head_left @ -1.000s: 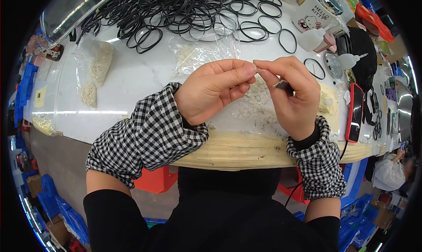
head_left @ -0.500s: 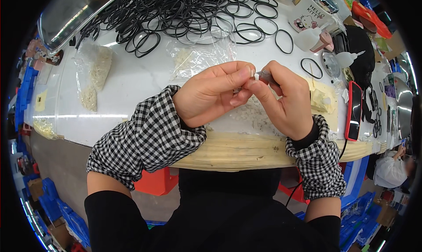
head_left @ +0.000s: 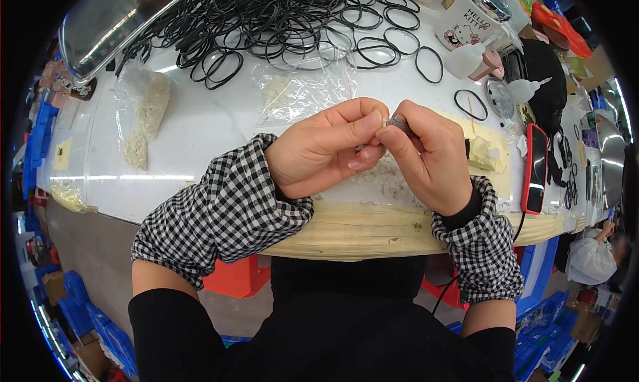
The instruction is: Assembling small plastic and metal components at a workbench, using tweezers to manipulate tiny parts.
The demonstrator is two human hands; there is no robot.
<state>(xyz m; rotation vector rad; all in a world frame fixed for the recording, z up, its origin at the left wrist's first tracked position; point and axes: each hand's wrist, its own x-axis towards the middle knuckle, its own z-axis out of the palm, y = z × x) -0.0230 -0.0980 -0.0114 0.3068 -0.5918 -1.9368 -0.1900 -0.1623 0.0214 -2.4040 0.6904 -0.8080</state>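
Observation:
Both my hands meet over the front of the white table (head_left: 219, 115), fingertips nearly touching. My left hand (head_left: 323, 149) is closed in a pinch on a tiny pale piece (head_left: 385, 123), mostly hidden by the thumb and forefinger. In my right hand (head_left: 436, 159) a small grey tool with a pointed tip (head_left: 402, 124) is gripped between thumb and fingers, its tip against the pale piece; the exact kind of tool cannot be made out. Below the hands, small pale bits (head_left: 379, 183) lie scattered. Just beyond them is a clear bag (head_left: 303, 92) with pale pieces inside.
A big heap of black rubber rings (head_left: 266, 22) covers the far side. Another bag of pale pieces (head_left: 153, 105) lies left. At right are a red-cased phone (head_left: 535, 169) on a cable, a yellowish pad (head_left: 489, 154) and a white tub (head_left: 466, 29). A wooden edge (head_left: 359, 230) runs in front.
The fingertips of my two hands have drawn closer, and the grey tool's tip has come up against the pale piece. My right hand has dropped slightly. Things on the table look unmoved.

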